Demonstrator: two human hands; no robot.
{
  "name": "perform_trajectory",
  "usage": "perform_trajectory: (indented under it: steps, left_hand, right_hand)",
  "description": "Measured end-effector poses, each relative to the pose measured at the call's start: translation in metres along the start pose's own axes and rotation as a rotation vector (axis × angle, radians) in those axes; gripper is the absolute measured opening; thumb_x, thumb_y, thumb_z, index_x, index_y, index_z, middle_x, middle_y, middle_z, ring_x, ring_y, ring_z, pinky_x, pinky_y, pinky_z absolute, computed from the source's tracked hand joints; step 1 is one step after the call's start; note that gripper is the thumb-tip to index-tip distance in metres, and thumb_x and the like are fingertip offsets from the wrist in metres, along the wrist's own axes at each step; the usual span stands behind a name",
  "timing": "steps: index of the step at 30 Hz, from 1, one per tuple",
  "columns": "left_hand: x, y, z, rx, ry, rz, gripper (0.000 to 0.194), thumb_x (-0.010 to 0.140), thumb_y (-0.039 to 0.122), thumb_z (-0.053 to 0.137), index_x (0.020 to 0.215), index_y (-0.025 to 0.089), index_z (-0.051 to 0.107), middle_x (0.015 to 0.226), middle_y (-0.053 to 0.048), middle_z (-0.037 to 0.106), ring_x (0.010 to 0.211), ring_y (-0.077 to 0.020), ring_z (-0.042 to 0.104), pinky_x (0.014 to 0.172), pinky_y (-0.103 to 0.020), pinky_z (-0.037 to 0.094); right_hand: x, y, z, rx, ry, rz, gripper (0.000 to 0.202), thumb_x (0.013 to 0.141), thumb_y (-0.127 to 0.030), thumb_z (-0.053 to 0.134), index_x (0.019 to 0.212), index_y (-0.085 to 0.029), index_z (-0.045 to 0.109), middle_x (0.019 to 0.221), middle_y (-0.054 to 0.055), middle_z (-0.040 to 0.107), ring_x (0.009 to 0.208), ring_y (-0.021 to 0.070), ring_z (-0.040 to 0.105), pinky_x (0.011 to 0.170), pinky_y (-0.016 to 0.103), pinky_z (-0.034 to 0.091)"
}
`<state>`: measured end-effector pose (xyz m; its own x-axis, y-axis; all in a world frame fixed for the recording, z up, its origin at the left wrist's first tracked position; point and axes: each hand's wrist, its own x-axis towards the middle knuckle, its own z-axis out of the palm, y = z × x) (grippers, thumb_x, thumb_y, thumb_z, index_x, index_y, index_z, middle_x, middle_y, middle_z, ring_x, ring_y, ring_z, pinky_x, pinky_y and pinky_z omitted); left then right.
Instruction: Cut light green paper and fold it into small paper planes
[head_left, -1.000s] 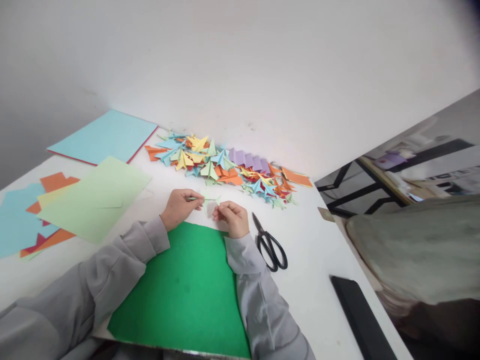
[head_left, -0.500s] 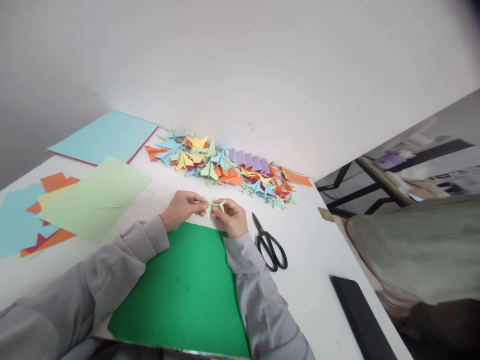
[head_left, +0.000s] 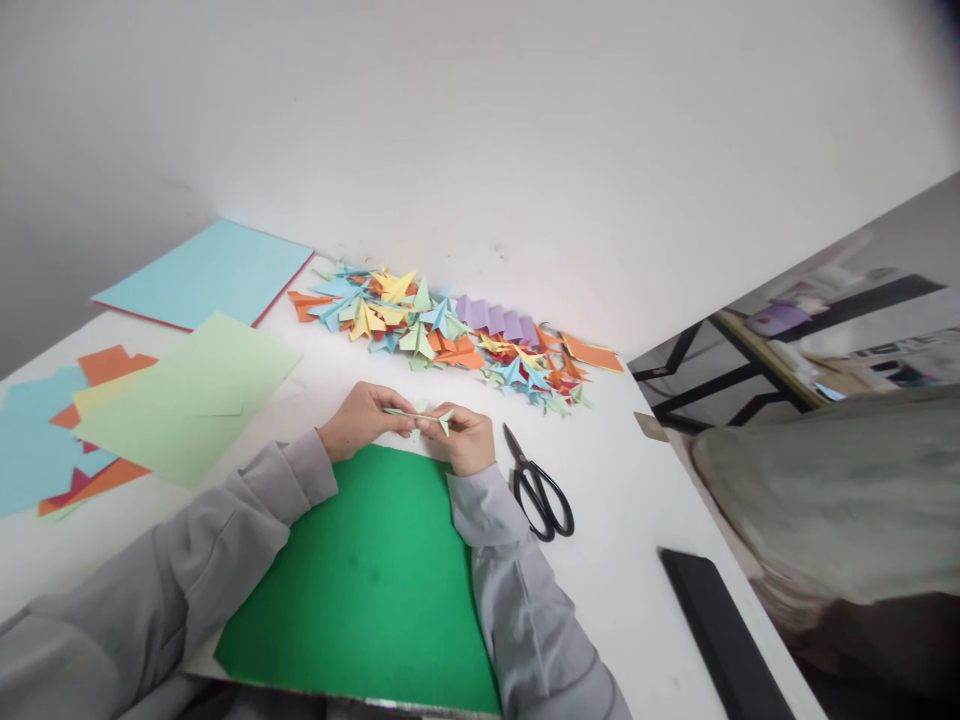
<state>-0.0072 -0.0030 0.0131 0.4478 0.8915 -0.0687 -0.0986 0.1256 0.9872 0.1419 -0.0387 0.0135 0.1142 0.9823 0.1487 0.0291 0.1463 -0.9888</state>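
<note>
Left hand [head_left: 364, 420] and right hand [head_left: 466, 438] pinch 1 folded green paper [head_left: 421, 409]; 1 pair of scissors [head_left: 529, 466] nearby.

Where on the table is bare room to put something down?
A wide bare patch lies between the scissors and the black bar. A narrow strip shows between the right hand and the pile of paper planes. Crowded: along the wall, that pile; at left, the loose sheets.

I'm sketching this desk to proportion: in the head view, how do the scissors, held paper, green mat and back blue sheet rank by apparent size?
1. Green mat, nearest the camera
2. Back blue sheet
3. Scissors
4. Held paper, partly covered
</note>
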Motion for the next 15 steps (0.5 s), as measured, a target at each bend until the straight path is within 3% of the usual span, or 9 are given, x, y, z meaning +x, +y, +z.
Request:
perform_trajectory:
  steps: [7,15]
  left_hand:
    - [-0.001,0.003,0.001,0.005,0.023,0.029,0.022,0.052,0.025,0.075,0.065,0.010,0.065,0.049,-0.002,0.062,0.046,-0.0124,0.058,0.050,-0.025,0.049]
    - [0.002,-0.001,0.000,-0.128,0.000,0.045,0.023,0.055,0.026,0.074,0.068,0.009,0.066,0.059,-0.006,0.066,0.053,-0.0141,0.061,0.055,-0.029,0.053]
  right_hand:
    - [0.000,-0.006,0.001,0.035,0.012,0.032,0.019,0.050,-0.031,0.076,0.054,-0.018,0.064,0.046,-0.003,0.058,0.043,0.0100,0.049,0.045,0.025,0.040]
    - [0.004,0.007,-0.006,0.081,0.064,-0.020,0.015,0.048,-0.024,0.077,0.054,-0.019,0.064,0.048,-0.004,0.059,0.041,0.0088,0.049,0.044,0.023,0.038]
